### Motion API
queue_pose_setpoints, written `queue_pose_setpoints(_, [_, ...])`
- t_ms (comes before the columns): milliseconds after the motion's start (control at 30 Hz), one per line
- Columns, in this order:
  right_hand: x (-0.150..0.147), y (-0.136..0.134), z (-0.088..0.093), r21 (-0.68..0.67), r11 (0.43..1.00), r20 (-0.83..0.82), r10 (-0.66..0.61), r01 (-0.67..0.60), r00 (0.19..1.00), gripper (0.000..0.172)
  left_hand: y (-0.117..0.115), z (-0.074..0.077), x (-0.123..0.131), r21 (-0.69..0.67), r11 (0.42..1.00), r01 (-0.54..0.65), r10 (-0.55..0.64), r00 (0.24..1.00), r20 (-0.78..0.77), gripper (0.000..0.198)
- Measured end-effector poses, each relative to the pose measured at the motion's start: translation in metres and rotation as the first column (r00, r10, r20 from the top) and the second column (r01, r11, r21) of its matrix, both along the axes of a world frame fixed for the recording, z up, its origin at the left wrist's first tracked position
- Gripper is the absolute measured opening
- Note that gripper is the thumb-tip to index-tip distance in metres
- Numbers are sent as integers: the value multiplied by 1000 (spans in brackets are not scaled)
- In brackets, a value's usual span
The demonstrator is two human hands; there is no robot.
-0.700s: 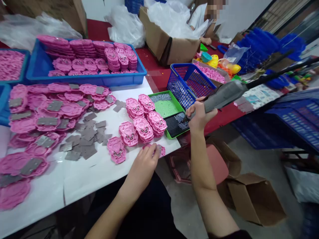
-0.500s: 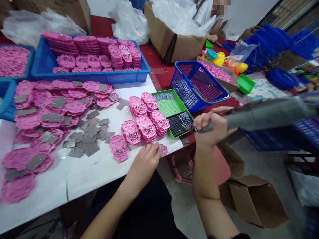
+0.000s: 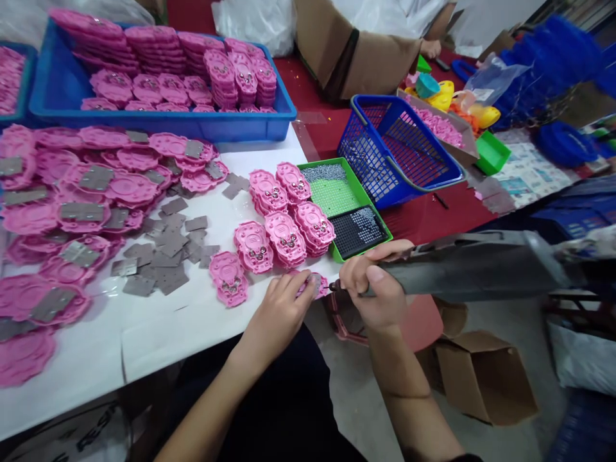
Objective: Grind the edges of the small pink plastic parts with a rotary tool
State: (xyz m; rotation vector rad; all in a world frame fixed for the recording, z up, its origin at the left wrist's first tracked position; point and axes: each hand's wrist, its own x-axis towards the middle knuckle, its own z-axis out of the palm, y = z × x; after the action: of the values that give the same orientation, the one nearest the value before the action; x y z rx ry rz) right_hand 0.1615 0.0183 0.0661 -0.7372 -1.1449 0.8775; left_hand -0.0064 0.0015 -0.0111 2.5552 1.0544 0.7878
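Observation:
My left hand [image 3: 282,311] presses down on a pink plastic piece [image 3: 315,283] at the near edge of the white table [image 3: 158,333], fingers curled over it. My right hand [image 3: 378,282] is wrapped round the grey electric screwdriver [image 3: 476,266], whose tip sits right beside the pink piece. Stacks of finished pink pieces [image 3: 289,221] stand just behind. A green tray [image 3: 337,196] with screws lies to their right.
Loose pink pieces with grey metal squares [image 3: 166,256] cover the table's left. A blue bin [image 3: 158,122] of stacked pink pieces sits behind, a blue basket [image 3: 399,151] to the right. Another person sits at the far side by a cardboard box [image 3: 360,58]. Cardboard boxes [image 3: 486,378] lie on the floor.
My right hand has brought the screwdriver down and left from over the green tray to the pink piece under my left hand. The left hand has stayed put.

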Motion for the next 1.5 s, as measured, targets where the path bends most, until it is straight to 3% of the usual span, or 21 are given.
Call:
queue_pose_setpoints(600, [-2,-2,2,-42,998,89,-38,42,995,10,-1,2,-2,8,1000,-1,0,1000,24,29])
queue_pose_setpoints(1067, [1,-3,8,-33,999,98,5,-2,995,11,-1,2,-3,-23,1000,5,-4,999,40,32])
queue_pose_setpoints(1500, [2,-5,1,-29,999,72,39,-37,997,13,0,0,-6,-50,999,16,-13,999,42,33])
